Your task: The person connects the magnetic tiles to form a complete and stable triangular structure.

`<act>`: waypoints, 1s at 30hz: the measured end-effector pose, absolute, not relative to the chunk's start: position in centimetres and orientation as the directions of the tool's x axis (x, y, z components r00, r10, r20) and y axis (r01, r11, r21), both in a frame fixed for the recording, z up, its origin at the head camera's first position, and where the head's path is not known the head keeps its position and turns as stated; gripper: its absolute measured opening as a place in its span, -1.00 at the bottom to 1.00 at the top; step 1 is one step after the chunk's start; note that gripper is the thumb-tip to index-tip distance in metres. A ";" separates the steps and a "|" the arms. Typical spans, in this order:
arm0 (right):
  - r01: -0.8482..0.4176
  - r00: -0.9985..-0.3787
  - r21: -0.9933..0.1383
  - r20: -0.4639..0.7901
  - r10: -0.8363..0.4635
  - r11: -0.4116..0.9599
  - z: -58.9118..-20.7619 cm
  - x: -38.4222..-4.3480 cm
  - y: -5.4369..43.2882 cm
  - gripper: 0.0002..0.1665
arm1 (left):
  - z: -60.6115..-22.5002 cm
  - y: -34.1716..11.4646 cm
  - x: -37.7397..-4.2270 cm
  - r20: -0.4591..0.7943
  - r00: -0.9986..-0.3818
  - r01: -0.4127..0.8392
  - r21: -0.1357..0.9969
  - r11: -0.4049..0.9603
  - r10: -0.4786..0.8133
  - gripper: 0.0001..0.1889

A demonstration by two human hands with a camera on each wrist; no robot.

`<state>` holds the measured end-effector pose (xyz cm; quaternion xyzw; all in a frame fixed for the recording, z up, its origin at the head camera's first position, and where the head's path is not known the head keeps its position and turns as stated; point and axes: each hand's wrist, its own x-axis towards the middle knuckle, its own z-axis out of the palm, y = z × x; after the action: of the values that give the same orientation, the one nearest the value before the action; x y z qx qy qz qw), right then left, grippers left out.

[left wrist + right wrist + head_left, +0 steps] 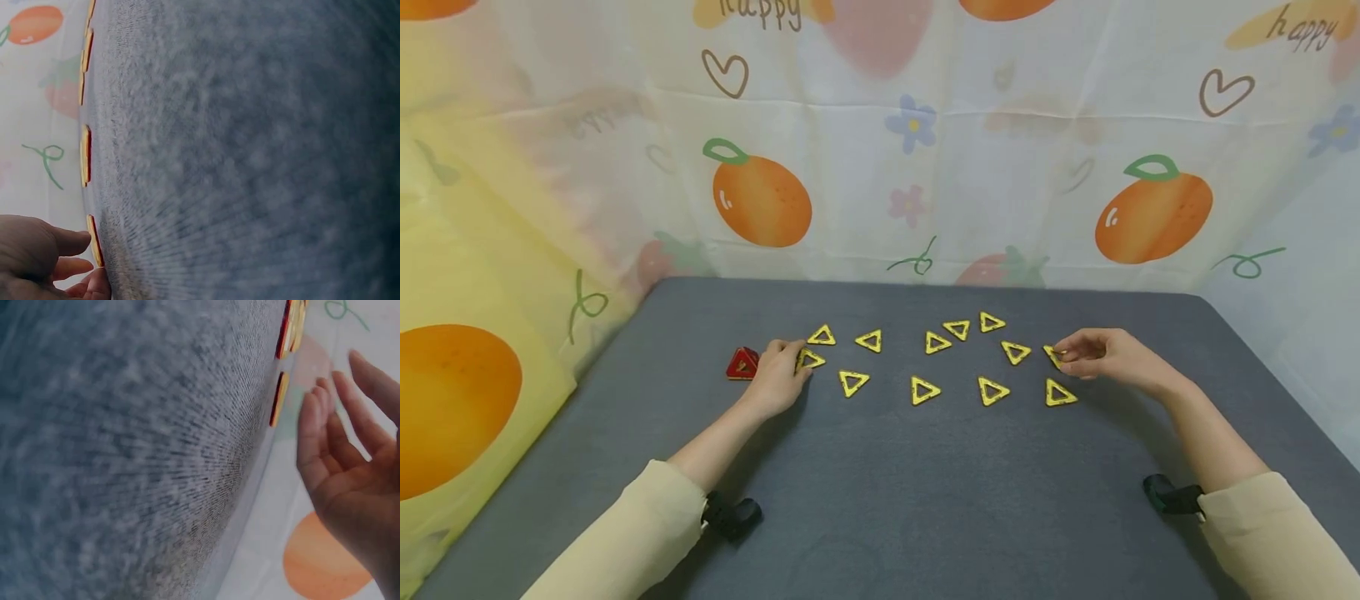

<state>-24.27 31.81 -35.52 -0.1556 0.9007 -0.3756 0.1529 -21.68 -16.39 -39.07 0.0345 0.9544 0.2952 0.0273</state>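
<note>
Toward the left of the grey table, my left hand (pixel 777 379) pinches a yellow triangle tile (pixel 812 359) by its near edge. The left wrist view has the thumb and fingertips around that thin tile (pixel 95 241), which shows a red side edge. My right hand (pixel 1101 354) is raised at the right, fingers gently bent. Its fingertips overlap a yellow triangle tile (pixel 1051 357) in the head view. In the right wrist view, the right hand (pixel 350 444) holds nothing and its fingers stand apart from the thumb. A red triangular piece (pixel 742 364) lies left of the left hand, partly hidden by it.
Several yellow triangle tiles, such as one in front (pixel 925 390) and one at the back (pixel 992 322), lie spread flat across the grey table (pixel 910 492). A fruit-print cloth (pixel 850 200) hangs behind the table, and a yellow cloth (pixel 482 275) at the left.
</note>
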 end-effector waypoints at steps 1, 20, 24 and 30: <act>-0.163 -0.897 -0.725 -0.174 -0.407 0.670 -35.7 -24.3 32.0 -0.47 | -39.1 -16.4 -21.7 -0.034 -0.996 0.050 0.569 0.821 0.084 -0.45; -0.204 -0.839 -0.697 -0.237 -0.490 0.688 -36.7 -24.5 32.9 -0.41 | -39.2 -16.8 -22.0 0.000 -0.997 0.068 0.564 0.823 0.083 -0.57; -0.206 -0.835 -0.699 -0.240 -0.496 0.685 -36.7 -24.4 32.6 -0.40 | -39.2 -16.8 -22.0 -0.001 -0.997 0.067 0.562 0.824 0.082 -0.57; -0.219 -0.827 -0.706 -0.232 -0.512 0.673 -36.6 -24.3 32.3 -0.40 | -39.2 -16.9 -21.9 0.000 -0.997 0.059 0.562 0.825 0.071 -0.57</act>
<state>-24.28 32.34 -36.63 -0.2054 0.8901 -0.3481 0.2106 -21.94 -16.91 -39.20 0.0339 0.9552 0.2937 0.0106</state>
